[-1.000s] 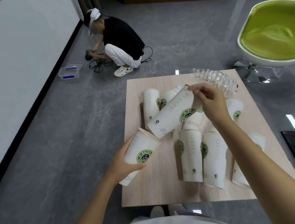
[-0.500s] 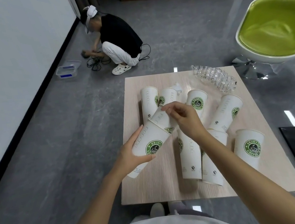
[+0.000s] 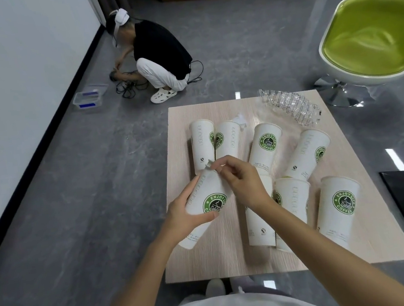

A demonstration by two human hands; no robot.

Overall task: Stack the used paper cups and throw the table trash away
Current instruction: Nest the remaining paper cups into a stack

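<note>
From the head view, the weak spot is the rim. My right grip (image 3: pixel 241 182) pinches the upper end of the cup in hand (image 3: pixel 208 199) with curled fingertips. The paper is thin there, and if I press off-axis it could crease or jam crooked, so later cups would not seat. My right forearm also crosses low over the loose cups (image 3: pixel 266 145) spread on the counter (image 3: pixel 209 262); a careless sweep could roll one off the edge. The crushed bottle (image 3: pixel 292 108) and a paper scrap (image 3: pixel 240 120) lie at the far side, trash not yet dealt with.

My left grip (image 3: pixel 187 218) wraps the cup's body from the left, thumb just under the green logo. It holds the cup tilted above the counter's left part, base toward me. My right wrist is bent, knuckles up.
</note>
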